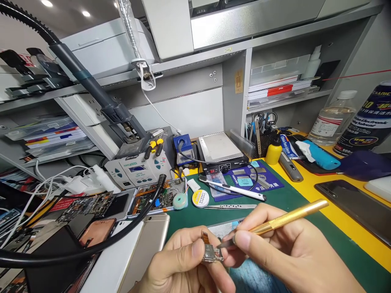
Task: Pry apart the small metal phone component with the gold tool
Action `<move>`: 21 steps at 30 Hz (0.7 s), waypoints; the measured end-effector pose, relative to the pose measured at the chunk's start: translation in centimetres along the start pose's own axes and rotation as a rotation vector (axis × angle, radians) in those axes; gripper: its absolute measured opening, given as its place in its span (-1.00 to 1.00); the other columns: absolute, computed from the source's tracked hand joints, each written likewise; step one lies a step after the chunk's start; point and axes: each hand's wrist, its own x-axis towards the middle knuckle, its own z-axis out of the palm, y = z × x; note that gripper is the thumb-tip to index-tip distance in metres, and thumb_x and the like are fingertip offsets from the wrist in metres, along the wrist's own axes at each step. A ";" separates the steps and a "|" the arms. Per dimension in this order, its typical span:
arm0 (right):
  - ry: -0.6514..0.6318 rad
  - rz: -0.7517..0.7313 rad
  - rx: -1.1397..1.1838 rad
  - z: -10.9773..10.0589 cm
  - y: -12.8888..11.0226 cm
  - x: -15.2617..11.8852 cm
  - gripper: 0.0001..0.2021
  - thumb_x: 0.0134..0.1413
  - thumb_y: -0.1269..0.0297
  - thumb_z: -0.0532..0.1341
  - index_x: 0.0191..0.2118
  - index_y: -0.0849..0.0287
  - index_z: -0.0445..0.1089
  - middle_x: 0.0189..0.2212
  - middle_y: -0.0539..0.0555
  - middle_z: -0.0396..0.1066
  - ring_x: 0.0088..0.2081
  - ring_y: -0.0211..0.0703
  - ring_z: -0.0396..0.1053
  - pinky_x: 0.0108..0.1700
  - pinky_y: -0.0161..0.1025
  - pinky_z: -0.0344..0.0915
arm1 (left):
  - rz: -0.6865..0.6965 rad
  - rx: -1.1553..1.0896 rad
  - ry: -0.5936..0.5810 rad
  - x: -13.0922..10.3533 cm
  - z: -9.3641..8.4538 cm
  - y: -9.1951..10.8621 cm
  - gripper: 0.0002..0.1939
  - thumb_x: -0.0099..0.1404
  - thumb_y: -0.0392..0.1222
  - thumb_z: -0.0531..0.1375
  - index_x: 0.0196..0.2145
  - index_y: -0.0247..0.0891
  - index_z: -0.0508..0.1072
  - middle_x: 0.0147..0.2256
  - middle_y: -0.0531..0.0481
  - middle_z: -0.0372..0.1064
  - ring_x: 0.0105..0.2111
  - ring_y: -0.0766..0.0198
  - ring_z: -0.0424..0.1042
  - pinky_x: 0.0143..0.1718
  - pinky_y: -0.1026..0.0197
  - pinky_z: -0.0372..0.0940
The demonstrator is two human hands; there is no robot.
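Note:
My left hand [180,264] pinches a small metal component [211,254] with an orange flex strip at its top, low in the middle of the view. My right hand [275,248] grips a gold-handled knife [288,217] like a pen. Its blade tip touches the component's upper right edge. Both hands hover above the green mat [284,195], just over a phone lying face up beneath them.
A soldering station [139,169], a hot plate [218,148], tweezers [230,206], a white pen tool [233,189] and a solder wick roll [200,198] lie behind. Opened phones and boards crowd the left [100,211]. A dark phone [354,203], bottles and a can stand right.

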 end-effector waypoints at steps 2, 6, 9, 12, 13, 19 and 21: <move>-0.019 -0.005 0.004 -0.2 0.2 0.1 -0.79 0.08 0.20 0.46 -0.45 0.17 0.50 -0.52 0.02 0.66 -0.42 -0.23 0.58 -0.29 -0.38 0.47 | 0.027 -0.010 0.009 0.1 -0.1 -0.2 -0.73 0.38 -0.09 0.22 -0.26 -0.39 0.58 -0.38 -0.13 0.70 -0.52 0.37 0.61 -0.55 0.45 0.36; -0.026 -0.009 0.017 -0.4 0.4 0.2 -0.77 0.09 0.19 0.45 -0.44 0.19 0.50 -0.53 0.03 0.66 -0.42 -0.24 0.59 -0.31 -0.39 0.48 | 0.049 -0.019 0.022 0.2 -0.1 -0.5 -0.73 0.36 -0.12 0.23 -0.27 -0.45 0.58 -0.38 -0.20 0.69 -0.51 0.33 0.60 -0.55 0.44 0.33; -0.025 0.006 0.051 -0.3 0.5 0.2 -0.76 0.07 0.18 0.46 -0.46 0.20 0.51 -0.55 0.03 0.66 -0.45 -0.24 0.58 -0.33 -0.38 0.48 | 0.066 -0.034 0.023 0.3 0.2 -0.4 -0.73 0.37 -0.12 0.22 -0.26 -0.43 0.58 -0.41 -0.19 0.68 -0.49 0.35 0.58 -0.57 0.47 0.29; -0.024 0.012 0.085 -0.2 0.5 0.3 -0.76 0.05 0.19 0.47 -0.47 0.20 0.51 -0.55 0.03 0.66 -0.46 -0.25 0.58 -0.33 -0.39 0.49 | 0.050 -0.026 0.015 0.3 0.6 -0.1 -0.75 0.35 -0.14 0.25 -0.26 -0.43 0.58 -0.41 -0.18 0.69 -0.28 0.27 0.61 -0.53 0.46 0.30; -0.025 0.014 0.090 -0.2 0.4 0.3 -0.76 0.05 0.20 0.47 -0.47 0.20 0.51 -0.56 0.03 0.65 -0.46 -0.25 0.58 -0.33 -0.39 0.48 | 0.038 -0.022 0.014 0.3 0.6 0.0 -0.76 0.34 -0.14 0.26 -0.26 -0.43 0.58 -0.41 -0.18 0.69 -0.23 0.24 0.60 -0.50 0.46 0.32; -0.035 0.001 0.027 -0.4 0.1 0.2 -0.78 0.10 0.18 0.44 -0.44 0.18 0.50 -0.52 0.02 0.66 -0.42 -0.25 0.58 -0.29 -0.40 0.47 | 0.050 -0.011 0.043 0.1 -0.1 -0.5 -0.73 0.40 -0.11 0.19 -0.27 -0.39 0.54 -0.37 -0.22 0.69 -0.56 0.36 0.59 -0.57 0.48 0.32; -0.037 -0.004 -0.018 -0.4 0.0 0.1 -0.78 0.11 0.17 0.43 -0.44 0.16 0.49 -0.51 0.01 0.65 -0.40 -0.23 0.58 -0.27 -0.39 0.47 | 0.053 -0.016 0.050 0.0 -0.3 -0.7 -0.73 0.42 -0.12 0.16 -0.28 -0.38 0.53 -0.36 -0.23 0.68 -0.54 0.36 0.61 -0.56 0.48 0.34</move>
